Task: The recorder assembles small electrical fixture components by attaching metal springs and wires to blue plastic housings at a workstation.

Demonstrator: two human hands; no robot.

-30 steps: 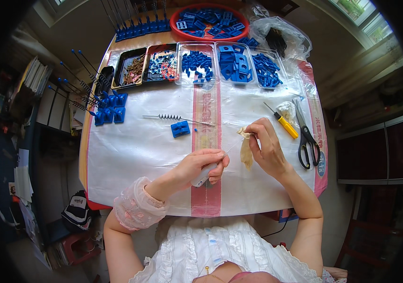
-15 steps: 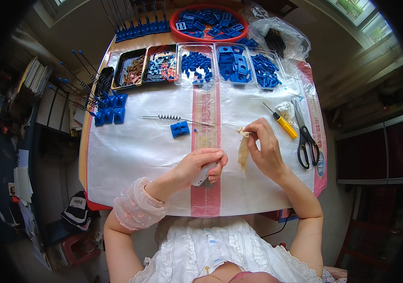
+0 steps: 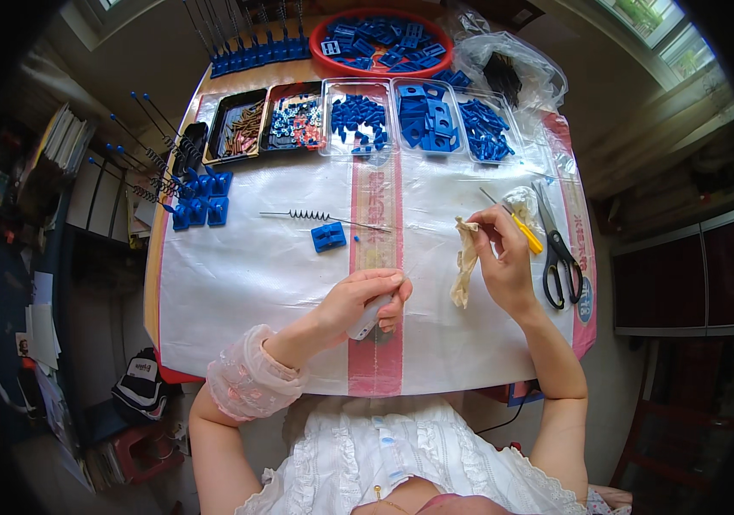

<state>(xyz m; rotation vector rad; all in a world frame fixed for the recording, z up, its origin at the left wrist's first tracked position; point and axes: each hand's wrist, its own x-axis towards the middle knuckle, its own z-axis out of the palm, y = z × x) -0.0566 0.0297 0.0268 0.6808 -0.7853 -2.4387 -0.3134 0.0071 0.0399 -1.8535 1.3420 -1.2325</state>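
Note:
My left hand [image 3: 365,300], closed, grips a small whitish bottle-like container [image 3: 371,318] over the middle of the table; a thin pale tip shows by the fingertips, and the fingers hide much of its body. To its right, my right hand [image 3: 504,257] pinches a crumpled beige cloth strip [image 3: 463,266] that hangs down from thumb and fingers. Beyond the left hand lies a blue square base [image 3: 328,237] with a small blue bit [image 3: 356,239] beside it. Just past them rests a thin dark rod with a coil spring [image 3: 309,215].
Trays of blue parts [image 3: 357,120], screws [image 3: 242,124] and small metal pieces [image 3: 294,116] line the back, before a red basin [image 3: 382,73]. Finished-looking spring-rod bases [image 3: 204,202] stand left. Black scissors [image 3: 560,266], a yellow screwdriver [image 3: 527,235] and crumpled white plastic [image 3: 521,204] lie right.
My right hand has moved right and slightly away from the left hand, carrying the cloth strip, which now hangs more spread out. My left hand stays nearly still with the container.

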